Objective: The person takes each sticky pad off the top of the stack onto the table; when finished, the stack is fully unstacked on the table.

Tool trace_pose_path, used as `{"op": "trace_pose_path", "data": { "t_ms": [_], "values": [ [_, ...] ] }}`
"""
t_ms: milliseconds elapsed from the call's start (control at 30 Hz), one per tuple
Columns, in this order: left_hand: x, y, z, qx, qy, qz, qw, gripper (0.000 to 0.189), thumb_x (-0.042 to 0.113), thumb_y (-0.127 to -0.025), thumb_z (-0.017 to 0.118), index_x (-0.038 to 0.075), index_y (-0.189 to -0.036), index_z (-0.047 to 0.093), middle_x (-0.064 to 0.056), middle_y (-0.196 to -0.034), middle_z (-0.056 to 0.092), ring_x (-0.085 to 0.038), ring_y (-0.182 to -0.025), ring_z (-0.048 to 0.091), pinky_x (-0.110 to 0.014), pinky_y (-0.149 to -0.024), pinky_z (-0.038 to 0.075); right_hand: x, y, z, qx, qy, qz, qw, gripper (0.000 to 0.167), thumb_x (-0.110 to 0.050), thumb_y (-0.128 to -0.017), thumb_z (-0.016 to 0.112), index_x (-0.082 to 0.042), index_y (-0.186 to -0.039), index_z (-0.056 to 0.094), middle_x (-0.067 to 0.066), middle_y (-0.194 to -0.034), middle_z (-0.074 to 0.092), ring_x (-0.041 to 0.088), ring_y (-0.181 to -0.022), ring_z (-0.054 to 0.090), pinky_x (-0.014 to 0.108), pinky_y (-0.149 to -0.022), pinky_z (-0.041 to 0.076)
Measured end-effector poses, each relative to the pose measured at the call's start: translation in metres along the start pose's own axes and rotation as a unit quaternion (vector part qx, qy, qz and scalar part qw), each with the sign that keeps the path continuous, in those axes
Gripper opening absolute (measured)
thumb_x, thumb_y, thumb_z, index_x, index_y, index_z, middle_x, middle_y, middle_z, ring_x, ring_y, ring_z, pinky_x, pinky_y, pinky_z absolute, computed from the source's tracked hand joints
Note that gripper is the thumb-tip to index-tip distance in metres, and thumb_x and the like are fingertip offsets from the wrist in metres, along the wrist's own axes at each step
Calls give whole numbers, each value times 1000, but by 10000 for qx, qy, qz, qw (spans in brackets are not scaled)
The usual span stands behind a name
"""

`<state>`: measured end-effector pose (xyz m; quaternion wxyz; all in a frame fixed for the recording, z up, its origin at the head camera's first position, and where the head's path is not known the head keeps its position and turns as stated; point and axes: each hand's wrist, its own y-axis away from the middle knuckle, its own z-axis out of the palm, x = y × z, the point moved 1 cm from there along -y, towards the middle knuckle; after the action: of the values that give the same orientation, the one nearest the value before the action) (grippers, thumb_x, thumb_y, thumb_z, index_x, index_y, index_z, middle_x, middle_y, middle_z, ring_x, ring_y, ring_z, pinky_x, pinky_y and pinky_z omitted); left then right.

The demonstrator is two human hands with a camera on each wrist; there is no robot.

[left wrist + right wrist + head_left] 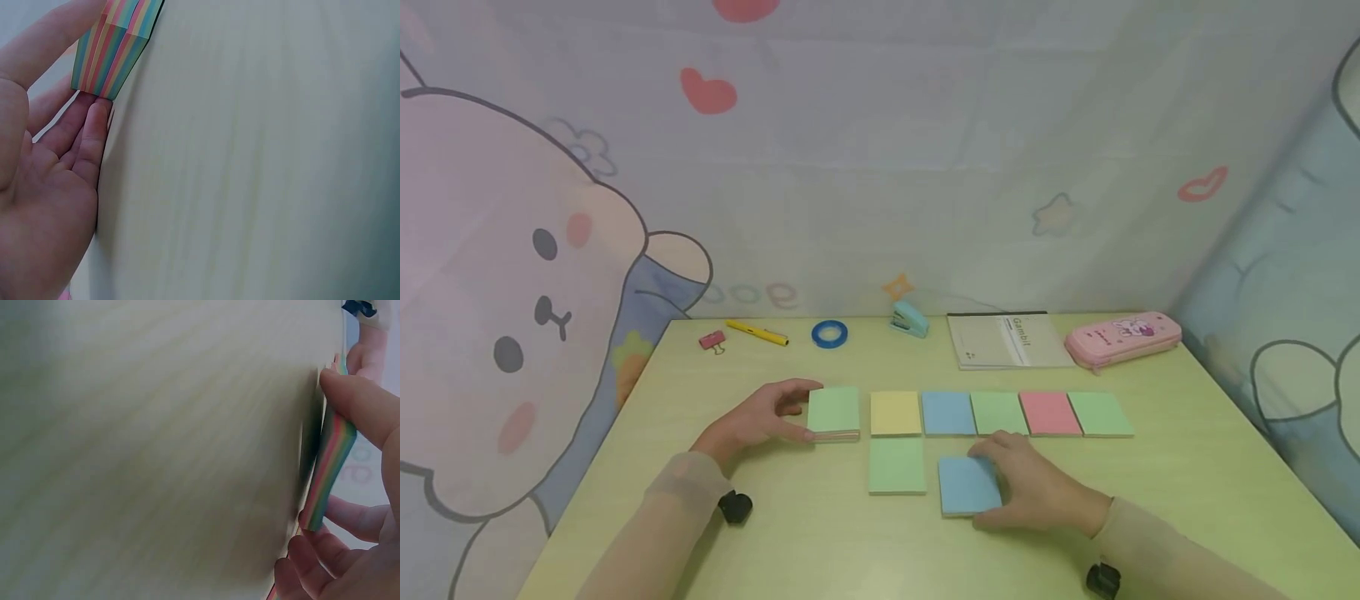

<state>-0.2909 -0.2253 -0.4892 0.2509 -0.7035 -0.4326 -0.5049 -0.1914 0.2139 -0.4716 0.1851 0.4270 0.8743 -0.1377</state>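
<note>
My left hand (763,419) holds a stack of sticky-note pads (833,410) with green on top, thumb on its near side. Its striped layers (111,59) show between thumb and fingers in the left wrist view. My right hand (1037,487) pinches a blue-topped sticky-note pad (966,486) by its right side; in the right wrist view its striped edge (330,469) stands close over the table, a dark shadow beside it. Between the hands lies a green pad (897,467), directly below a yellow pad (894,414) that starts a row.
Rightward from the yellow pad run a blue pad (947,414), a green pad (998,414), a pink pad (1050,414) and another green pad (1101,414). Behind are a binder clip (712,341), pen (757,332), tape roll (830,334), stapler (910,319), notebook (1009,342) and pencil case (1123,337).
</note>
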Motion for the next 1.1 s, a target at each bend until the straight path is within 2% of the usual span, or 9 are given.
{"op": "trace_pose_path", "data": {
  "t_ms": [133,267,533,667,900,1100],
  "values": [
    [0,-1,1,17,-1,-88,10000,80,13,-82,91,6,-152,53,-15,-156,50,-38,-137,52,-57,-120,37,1,1,1,-121,163,60,9998,85,-55,-74,91,-4,-136,61,9,-132,58,21,-116,54,43,-98,55],
    [-2,-2,1,12,-10,-79,10000,80,13,-82,92,7,-152,53,-15,-156,50,-37,-136,52,-57,-120,37,5,5,-2,-73,236,55,9997,88,-56,-74,91,-2,-137,60,9,-133,59,21,-119,56,46,-105,52],
    [-3,-2,1,-62,14,148,9999,79,10,-83,90,1,-151,52,-20,-155,50,-39,-135,53,-60,-120,35,11,12,-7,31,109,69,9999,80,-57,-77,89,-5,-132,62,5,-131,62,23,-120,61,50,-108,50],
    [-4,-2,1,-58,1,170,9998,79,9,-83,90,0,-151,51,-20,-154,51,-39,-135,53,-60,-120,35,11,10,-6,106,180,72,9998,78,-58,-78,88,-6,-131,64,3,-127,63,19,-116,61,48,-106,52],
    [-4,-1,1,-6,-45,-73,10000,80,14,-83,91,4,-153,51,-18,-156,49,-41,-137,52,-58,-120,36,9,4,-3,274,101,206,9994,80,-56,-78,89,-2,-133,66,-2,-113,64,13,-102,59,37,-91,55],
    [-2,-1,0,-38,-14,-40,10000,80,12,-84,90,3,-153,50,-19,-156,49,-42,-138,51,-59,-120,36,10,-1,-2,270,69,325,9991,82,-55,-80,88,-2,-139,64,-4,-110,63,11,-97,57,32,-85,54]
  ]
}}
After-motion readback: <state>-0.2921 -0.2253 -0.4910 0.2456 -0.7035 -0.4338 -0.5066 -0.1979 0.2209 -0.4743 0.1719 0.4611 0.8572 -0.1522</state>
